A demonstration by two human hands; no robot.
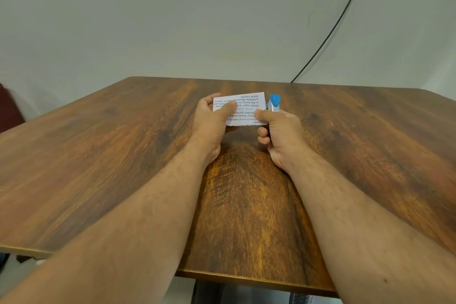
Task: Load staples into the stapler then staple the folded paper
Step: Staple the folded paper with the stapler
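Note:
A folded white paper [246, 103] with printed text is held above the middle of the table. My left hand [212, 123] grips its left side, thumb on top. My right hand [281, 136] is closed around a small blue and silver stapler [274, 103], whose blue tip sticks up above my fist. The stapler's jaws meet the paper's right edge. My right thumb lies across the paper's lower right corner. Most of the stapler's body is hidden inside my fist.
The wooden table [123, 168] stretches out on both sides of my arms. A black cable [333, 29] runs down the pale wall to the table's far edge. A dark red object [9, 108] sits at the far left beyond the table.

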